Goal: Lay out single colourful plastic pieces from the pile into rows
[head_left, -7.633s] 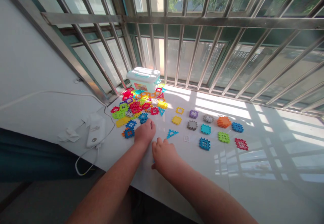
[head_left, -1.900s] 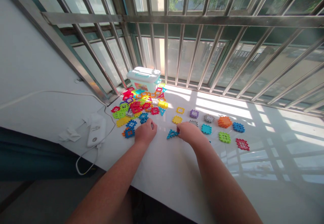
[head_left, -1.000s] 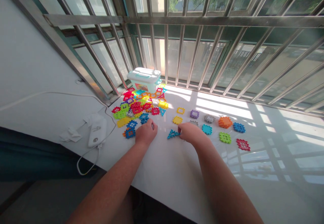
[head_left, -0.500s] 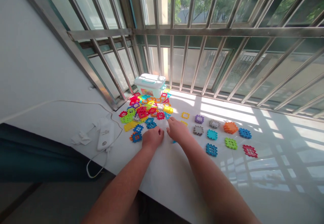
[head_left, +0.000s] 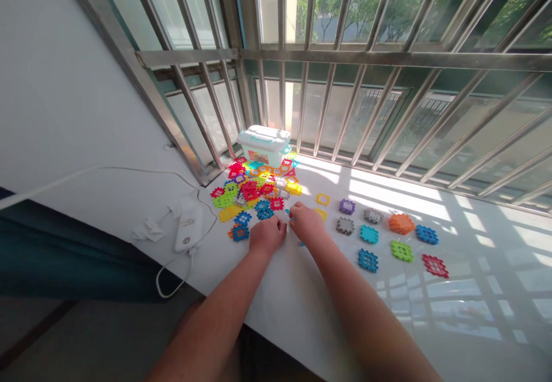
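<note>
Moved closer to our curled-in left hand (head_left: 268, 235), our right hand (head_left: 305, 222) has fingertips at a blue piece (head_left: 287, 211) by the pile (head_left: 250, 190), grip hidden so we can't tell, other tiles (head_left: 369, 234) spaced rightward, probably to stay distinct.

We seem to be in a home's sunny window corner: metal bars (head_left: 345, 57) rise beyond our hands (head_left: 266, 236), and colourful toy tiles (head_left: 249, 190) lie to either side of them.
</note>
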{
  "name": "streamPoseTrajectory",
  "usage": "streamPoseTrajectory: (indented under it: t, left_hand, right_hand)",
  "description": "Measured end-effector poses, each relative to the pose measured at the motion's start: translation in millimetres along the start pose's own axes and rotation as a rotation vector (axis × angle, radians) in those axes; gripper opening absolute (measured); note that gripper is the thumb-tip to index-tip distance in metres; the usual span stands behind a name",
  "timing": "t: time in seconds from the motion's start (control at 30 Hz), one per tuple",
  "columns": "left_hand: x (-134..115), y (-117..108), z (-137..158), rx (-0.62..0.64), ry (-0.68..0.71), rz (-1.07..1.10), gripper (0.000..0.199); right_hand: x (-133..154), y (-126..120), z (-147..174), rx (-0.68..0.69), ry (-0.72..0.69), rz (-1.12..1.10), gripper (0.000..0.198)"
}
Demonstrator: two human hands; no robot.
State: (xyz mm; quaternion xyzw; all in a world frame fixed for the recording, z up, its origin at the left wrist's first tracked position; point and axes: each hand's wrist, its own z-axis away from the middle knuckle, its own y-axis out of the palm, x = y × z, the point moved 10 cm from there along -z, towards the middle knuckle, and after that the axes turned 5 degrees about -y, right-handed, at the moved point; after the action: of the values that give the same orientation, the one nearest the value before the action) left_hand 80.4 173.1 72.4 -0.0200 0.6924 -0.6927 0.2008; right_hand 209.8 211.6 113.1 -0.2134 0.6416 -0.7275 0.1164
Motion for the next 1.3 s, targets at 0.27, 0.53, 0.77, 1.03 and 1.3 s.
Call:
streamPoseTrajectory:
  t: [0.27, 0.53, 0.77, 1.03, 1.3]
  left_hand:
    - [-1.7, -3.6, 1.0, 0.004, -0.008, 0.001, 0.034]
    - [0.8, -5.9, 2.0, -0.006, -0.020, 0.027, 0.037]
    - [1.0, -4.4, 1.9, -0.012, -0.029, -0.004, 0.040]
    - [-1.6, -4.2, 0.9, -0.015, -0.025, -0.070, 0.041]
    - [-3.4, -2.7, 0.7, -0.013, -0.015, -0.095, 0.043]
  right_hand:
    - [-14.1, -1.0, -2.7, -0.014, 0.045, -0.043, 0.032]
    - [-25.6, -35.2, 19.3, -0.110, -0.116, -0.226, 0.049]
    - [-12.1, -19.2, 113.7, 0.039, -0.239, -0.269, 0.047]
    - [-47.8, 8.1, 175.4, 0.058, -0.115, -0.351, 0.046]
    - [-116.1, 19.3, 235.9, -0.046, 0.096, -0.385, 0.028]
